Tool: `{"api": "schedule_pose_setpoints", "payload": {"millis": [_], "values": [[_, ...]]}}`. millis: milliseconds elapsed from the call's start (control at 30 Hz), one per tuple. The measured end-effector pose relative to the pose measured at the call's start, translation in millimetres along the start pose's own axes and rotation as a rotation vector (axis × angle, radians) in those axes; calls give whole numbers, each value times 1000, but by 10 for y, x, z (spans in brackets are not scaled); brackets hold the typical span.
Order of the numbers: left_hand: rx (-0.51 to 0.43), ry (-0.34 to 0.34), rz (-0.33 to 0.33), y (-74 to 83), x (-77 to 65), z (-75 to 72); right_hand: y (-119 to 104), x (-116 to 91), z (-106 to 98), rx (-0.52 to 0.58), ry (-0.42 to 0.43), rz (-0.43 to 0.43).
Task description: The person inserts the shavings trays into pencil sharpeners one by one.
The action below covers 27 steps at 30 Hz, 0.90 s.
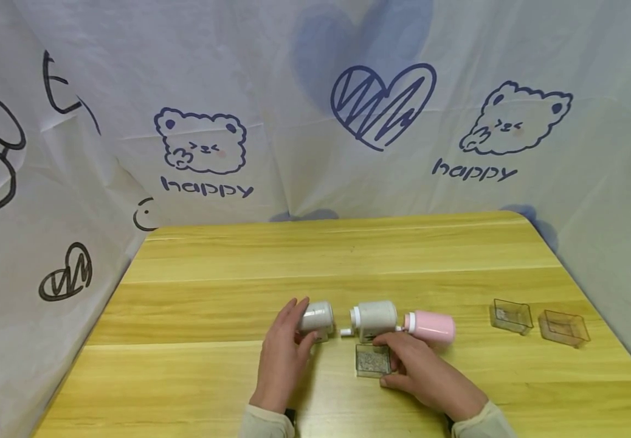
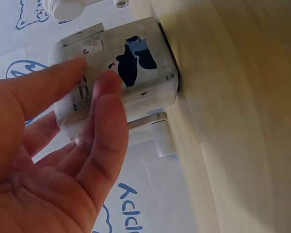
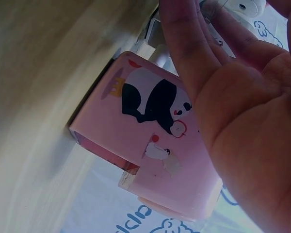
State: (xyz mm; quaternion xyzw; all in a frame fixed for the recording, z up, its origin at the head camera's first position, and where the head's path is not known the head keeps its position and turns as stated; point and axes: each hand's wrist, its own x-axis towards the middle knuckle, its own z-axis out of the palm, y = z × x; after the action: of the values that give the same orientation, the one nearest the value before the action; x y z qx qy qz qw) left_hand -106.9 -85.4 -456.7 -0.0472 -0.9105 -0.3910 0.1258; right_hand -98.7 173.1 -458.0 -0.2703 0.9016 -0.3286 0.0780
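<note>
My left hand point(image 1: 282, 359) grips a greyish-white crank pencil sharpener point(image 1: 318, 316), fingers on its far side and thumb on the near side. In the left wrist view this sharpener point(image 2: 136, 53) bears a dark panda-like picture. With thumb and fingers, my right hand point(image 1: 427, 374) holds a small see-through drawer point(image 1: 366, 374) containing grey shavings, by its right side. Just behind the drawer lies a second whitish sharpener point(image 1: 381, 316). A pink sharpener point(image 1: 433, 326) lies beyond the right hand; the right wrist view shows its panda picture and an open slot in its body.
Two more see-through drawers stand at the right of the wooden table point(image 1: 211, 261): a greyish one point(image 1: 511, 317) and a brownish one point(image 1: 564, 328). A white cloth point(image 1: 288, 152) with drawn bears and hearts hangs behind and beside the table.
</note>
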Motion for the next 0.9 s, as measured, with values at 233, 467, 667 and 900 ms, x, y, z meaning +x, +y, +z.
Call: {"api": "schedule_pose_setpoints", "payload": {"millis": [233,467,667,900], "values": [[-15,28,43,3,-14,-29,21,-8,5,18,2,-1],[-41,9,36,14,-30,-77,35,-13,10,20,9,-12],[-45,-63,41,24,-45,-131,41,-9,9,27,3,-11],[-73,-181,46,35,-55,-226,40,-1,9,33,-5,7]]}}
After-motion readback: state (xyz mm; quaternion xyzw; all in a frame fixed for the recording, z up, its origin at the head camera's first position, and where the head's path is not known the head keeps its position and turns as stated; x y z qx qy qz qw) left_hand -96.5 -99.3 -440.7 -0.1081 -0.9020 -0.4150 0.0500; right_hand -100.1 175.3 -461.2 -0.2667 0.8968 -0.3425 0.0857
